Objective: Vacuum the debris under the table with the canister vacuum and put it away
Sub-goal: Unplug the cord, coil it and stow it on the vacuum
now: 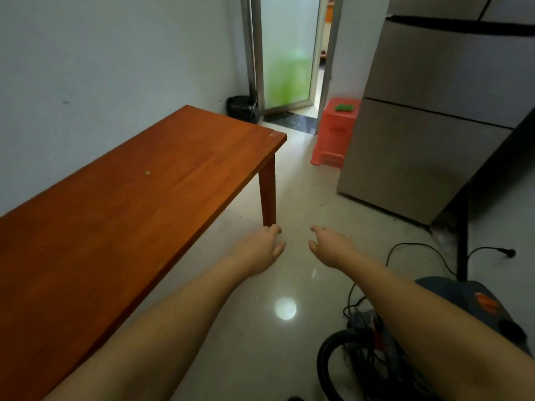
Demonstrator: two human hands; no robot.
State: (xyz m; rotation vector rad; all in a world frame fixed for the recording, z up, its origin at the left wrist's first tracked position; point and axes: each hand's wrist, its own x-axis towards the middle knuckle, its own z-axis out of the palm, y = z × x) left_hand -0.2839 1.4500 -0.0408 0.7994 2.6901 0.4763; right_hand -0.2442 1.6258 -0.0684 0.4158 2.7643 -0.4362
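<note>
So both arms are stretched out forward over the floor, palms facing each other. The left hand has its fingers relaxed and slightly curled, holding nothing, and it sits right in front of the base of the table leg, though I can't tell if it actually touches it. The right hand is the same deal: fingers loose, a bit apart, nothing in it, hovering over bare tile.

The canister vacuum is down at the lower right, a dark grey body with an orange round button on top, partly hidden behind the right forearm. Its black hose curls on the floor just beside it, mixed in with a tangle of black power cord that runs off toward the plug lying on the tile further right.

The wooden table fills the left side, pushed up along the wall. Beyond it there's a black bin in the corner by a frosted glass door, an orange plastic stool with something green on top, and a big beige fridge on the right.
</note>
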